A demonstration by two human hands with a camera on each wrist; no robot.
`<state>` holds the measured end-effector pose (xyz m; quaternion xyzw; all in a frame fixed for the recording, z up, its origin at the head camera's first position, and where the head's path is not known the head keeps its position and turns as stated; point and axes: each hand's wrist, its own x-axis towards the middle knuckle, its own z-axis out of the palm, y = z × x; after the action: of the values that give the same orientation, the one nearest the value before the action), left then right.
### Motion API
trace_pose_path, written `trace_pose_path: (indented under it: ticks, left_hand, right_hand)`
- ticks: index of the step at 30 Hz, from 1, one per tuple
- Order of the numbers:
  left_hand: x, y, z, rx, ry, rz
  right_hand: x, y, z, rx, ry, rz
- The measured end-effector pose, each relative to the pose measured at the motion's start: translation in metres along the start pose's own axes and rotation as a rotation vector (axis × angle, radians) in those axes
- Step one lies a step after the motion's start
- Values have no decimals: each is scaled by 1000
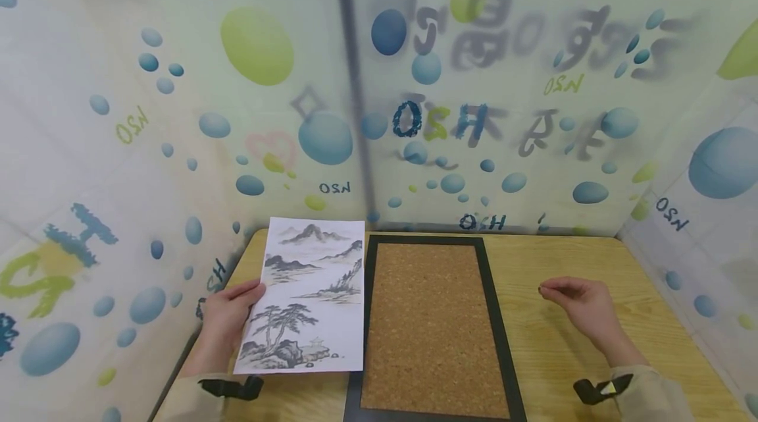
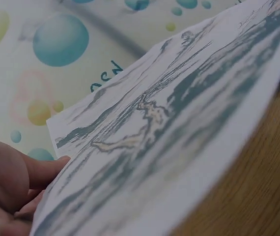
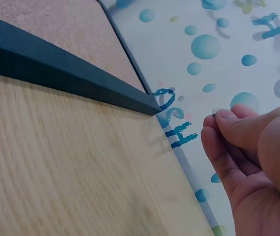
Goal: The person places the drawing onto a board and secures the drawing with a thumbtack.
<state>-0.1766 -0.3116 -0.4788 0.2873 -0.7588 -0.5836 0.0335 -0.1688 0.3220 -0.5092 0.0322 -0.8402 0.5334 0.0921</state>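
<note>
Head view shows, left of the corkboard (image 1: 435, 330), the left hand (image 1: 225, 320) pinching the left edge of a paper (image 1: 331, 277) that extends rightward from the grip, and, right of the corkboard, the right hand (image 1: 586, 310) pinching a tiny object (image 3: 215, 112) at its fingertips.

You have 1 table (image 1: 556, 369) with a light wood-grain top, stretching below your left hand (image 1: 227, 313) and your right hand (image 1: 583, 309). Directly on it, between your 2 grips, lies 1 cork board (image 1: 432, 323) with a dark frame (image 1: 493, 303). Wood shows between that frame and your right grip.
</note>
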Motion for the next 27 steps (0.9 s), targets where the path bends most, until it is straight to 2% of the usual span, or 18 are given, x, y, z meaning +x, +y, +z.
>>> trace_pose_path:
  ticks: [8,17,27]
  left_hand:
    - [-3,0,19,-32,-18,22]
    - [-8,0,42,-59,-41,48]
    - [-15,2,72,-110,-85,80]
  right_hand:
    - [4,-6,2,-80,20,-9]
    - [11,-7,8,-103,26,-30]
    - [18,-19,17,-59,22,-25]
